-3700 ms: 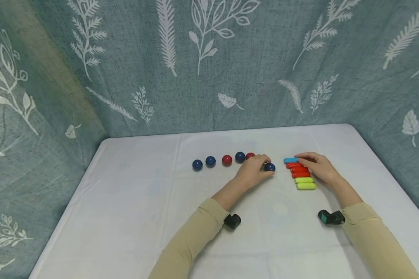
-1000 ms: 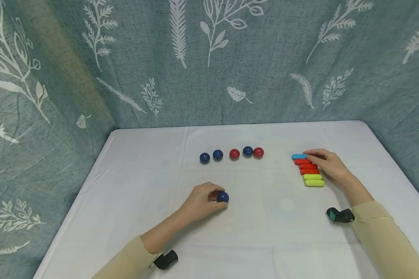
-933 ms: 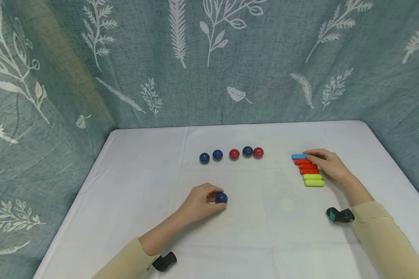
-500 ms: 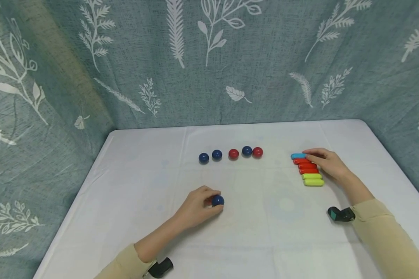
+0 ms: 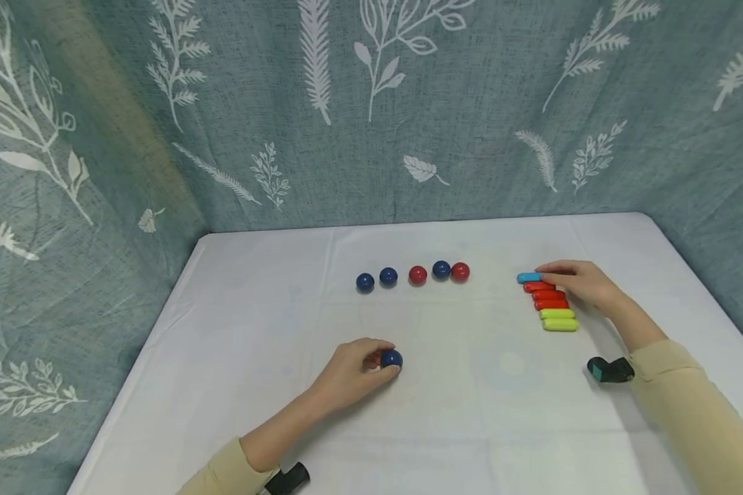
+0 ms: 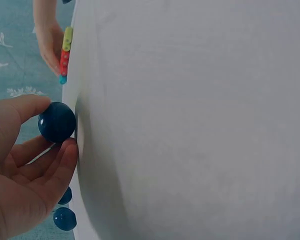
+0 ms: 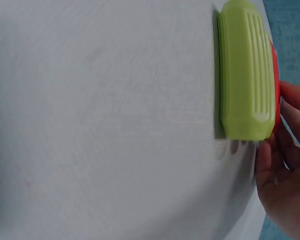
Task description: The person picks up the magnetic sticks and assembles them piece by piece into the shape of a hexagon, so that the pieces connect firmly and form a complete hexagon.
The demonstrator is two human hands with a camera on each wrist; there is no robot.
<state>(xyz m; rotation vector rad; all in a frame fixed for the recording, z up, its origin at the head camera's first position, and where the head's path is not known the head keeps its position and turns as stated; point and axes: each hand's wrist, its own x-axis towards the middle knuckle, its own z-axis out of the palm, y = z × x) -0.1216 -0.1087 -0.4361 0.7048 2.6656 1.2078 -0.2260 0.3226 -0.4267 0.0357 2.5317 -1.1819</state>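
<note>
A glossy dark-blue ball (image 5: 392,359) is pinched between the thumb and curled fingers of the left hand (image 5: 349,372), near the middle of the white cloth-covered table (image 5: 254,323); whether the cloth is touched cannot be told. Being round and smooth, it could roll away if the pinch were loosened unevenly. The right end of a sky-blue rounded bar (image 5: 528,278) is held between the right hand's (image 5: 578,280) thumb and index finger, how firmly cannot be told. Three red rounded bars (image 5: 549,295) and two lime-green rounded bars (image 5: 558,325) are ranged nearer, and could be skewed by a wrist twist. Three more blue balls (image 5: 389,277) and two glossy red balls (image 5: 417,276) might be set rolling by a nudge towards the far edge, backed by a grey-green leaf-printed curtain (image 5: 347,179). Most room seems offered leftward.
</note>
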